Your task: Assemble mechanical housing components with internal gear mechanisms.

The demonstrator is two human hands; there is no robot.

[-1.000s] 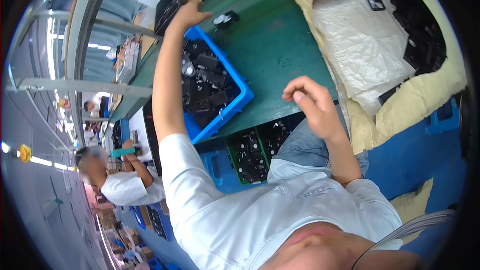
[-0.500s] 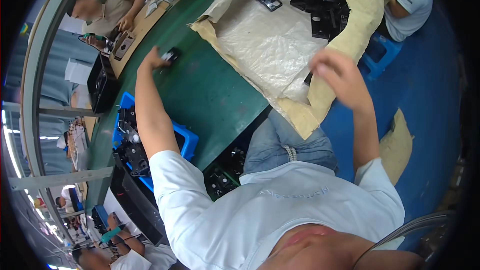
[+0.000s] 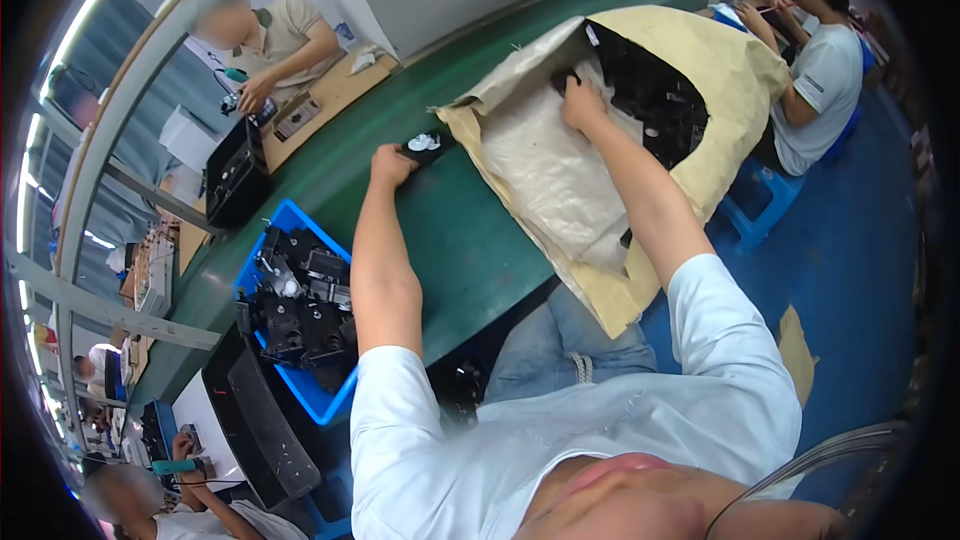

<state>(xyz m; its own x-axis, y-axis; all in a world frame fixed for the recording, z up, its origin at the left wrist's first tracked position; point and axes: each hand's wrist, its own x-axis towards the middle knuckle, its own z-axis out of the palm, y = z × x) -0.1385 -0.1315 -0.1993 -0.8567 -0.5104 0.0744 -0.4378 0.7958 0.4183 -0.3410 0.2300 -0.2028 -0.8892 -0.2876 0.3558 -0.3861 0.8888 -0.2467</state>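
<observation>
My left hand (image 3: pixel 394 166) is closed on the edge of a small black plastic part with a white piece on it (image 3: pixel 424 143), over the green tabletop (image 3: pixel 465 230). Inside the mouth of a large yellow woven sack (image 3: pixel 740 70), my right hand (image 3: pixel 584 106) grips a black plastic part (image 3: pixel 566 80), mostly covered by the fingers. Beside that hand, a heap of similar black parts (image 3: pixel 655 110) fills the sack's far right side. The sack's pale lining (image 3: pixel 540 170) lies spread under my right forearm.
A blue crate (image 3: pixel 287 210) heaped with black parts stands left of my left forearm. Past it are a black bin (image 3: pixel 235 175) and a co-worker (image 3: pixel 290 40) at a board. Another person (image 3: pixel 825 70) sits at right by a blue stool (image 3: pixel 750 215). A metal frame (image 3: pixel 90 130) rises at left.
My right hand has moved from the sack's near edge deep into its mouth and now grips a black part. The left hand still holds its part. The whole view has shifted.
</observation>
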